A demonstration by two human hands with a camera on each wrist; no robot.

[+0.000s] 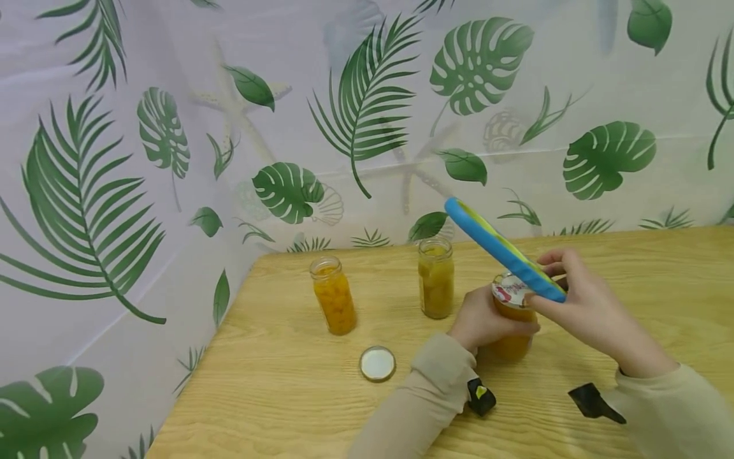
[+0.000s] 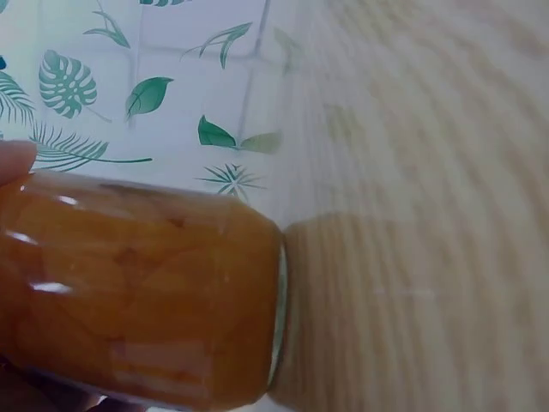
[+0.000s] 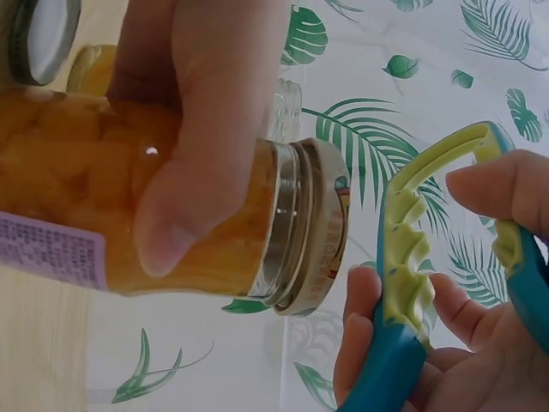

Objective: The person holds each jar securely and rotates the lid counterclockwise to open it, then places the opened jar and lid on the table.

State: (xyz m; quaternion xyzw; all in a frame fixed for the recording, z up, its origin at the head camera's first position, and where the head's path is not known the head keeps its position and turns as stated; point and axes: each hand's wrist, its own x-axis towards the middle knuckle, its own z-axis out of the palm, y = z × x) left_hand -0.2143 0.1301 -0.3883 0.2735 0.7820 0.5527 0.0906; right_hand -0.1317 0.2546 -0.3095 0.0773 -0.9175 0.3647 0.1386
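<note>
My left hand (image 1: 480, 319) grips a glass jar of orange fruit pieces (image 1: 512, 347), standing on the table. Its fingers and thumb (image 3: 193, 163) wrap the glass below a printed metal lid (image 1: 509, 290), which is on the jar. Above, my right hand (image 1: 593, 315) holds a blue and yellow-green jar opener (image 1: 496, 248). In the right wrist view, the toothed inner edge of the jar opener (image 3: 403, 232) faces the hand's palm side, a small gap away from the lid (image 3: 326, 232). The left wrist view shows the jar's lower glass (image 2: 146, 283) close up.
Left of my hands stand two lidless jars, one with orange pieces (image 1: 334, 299) and one with yellowish pieces (image 1: 436, 284). A loose lid (image 1: 378, 364) lies on the wooden table (image 1: 275, 382) in front of them. A leaf-patterned cloth (image 1: 367, 210) hangs behind and at the left.
</note>
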